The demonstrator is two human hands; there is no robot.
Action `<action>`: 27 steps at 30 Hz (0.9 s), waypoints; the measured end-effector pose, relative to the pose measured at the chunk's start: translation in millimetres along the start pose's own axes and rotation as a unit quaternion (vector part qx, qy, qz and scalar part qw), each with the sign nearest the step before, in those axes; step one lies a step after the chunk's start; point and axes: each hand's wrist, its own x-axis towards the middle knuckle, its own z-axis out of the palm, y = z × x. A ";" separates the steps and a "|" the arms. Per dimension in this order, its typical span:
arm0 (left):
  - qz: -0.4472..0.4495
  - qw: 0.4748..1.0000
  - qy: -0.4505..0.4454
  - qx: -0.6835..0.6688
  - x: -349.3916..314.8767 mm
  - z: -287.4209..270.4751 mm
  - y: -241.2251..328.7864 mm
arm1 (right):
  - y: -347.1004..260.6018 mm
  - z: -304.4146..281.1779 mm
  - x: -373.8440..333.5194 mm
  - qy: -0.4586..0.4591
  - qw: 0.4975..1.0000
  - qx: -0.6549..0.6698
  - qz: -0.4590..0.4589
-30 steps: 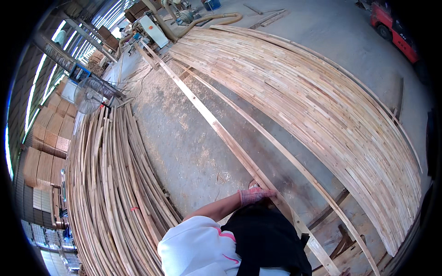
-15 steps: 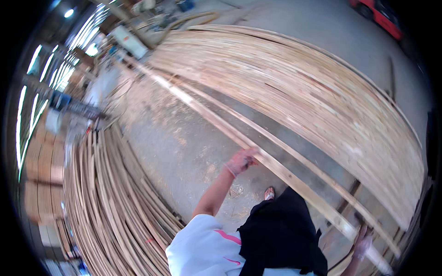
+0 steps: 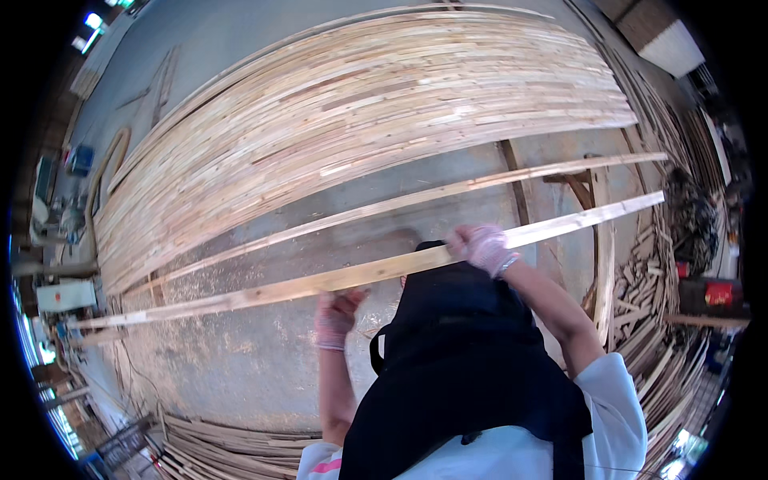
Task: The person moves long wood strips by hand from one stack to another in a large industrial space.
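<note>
A long, pale wooden board [image 3: 352, 276] stretches across in front of my body, rising toward the right. My gloved right hand [image 3: 484, 248] is closed over it right of the middle. Below its near edge is my gloved left hand [image 3: 338, 320], fingers curled against the underside and partly hidden by the wood. Beyond the held board, a thinner wooden strip [image 3: 416, 196] lies roughly alongside it, apart from it. Farther out spreads a wide layer of wooden strips [image 3: 360, 96] packed side by side.
Long strips lie heaped [image 3: 232, 448] behind me at lower left. Short offcuts [image 3: 640, 276] are piled at right beside an upright-looking timber beam [image 3: 604, 256]. A pale hose [image 3: 92, 204] and a white cabinet-like box [image 3: 68, 296] stand at far left. Sawdust covers parts of the concrete floor [image 3: 216, 376].
The view has swung round, so the board now runs across rather than diagonally. My right hand has come from near the board's right end to closer to my left hand.
</note>
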 end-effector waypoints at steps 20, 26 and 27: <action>0.123 0.991 0.029 -0.054 -23.6 -117.4 88.1 | 164.8 -59.7 -32.1 -0.100 0.918 -0.379 0.062; 0.203 0.931 0.224 -0.205 -25.2 -51.5 77.8 | 94.3 -26.2 -14.9 -0.161 0.957 -0.237 -0.052; 0.166 0.947 0.192 -0.198 -17.1 -56.1 61.3 | 77.8 -14.5 -5.7 -0.196 0.949 -0.241 -0.046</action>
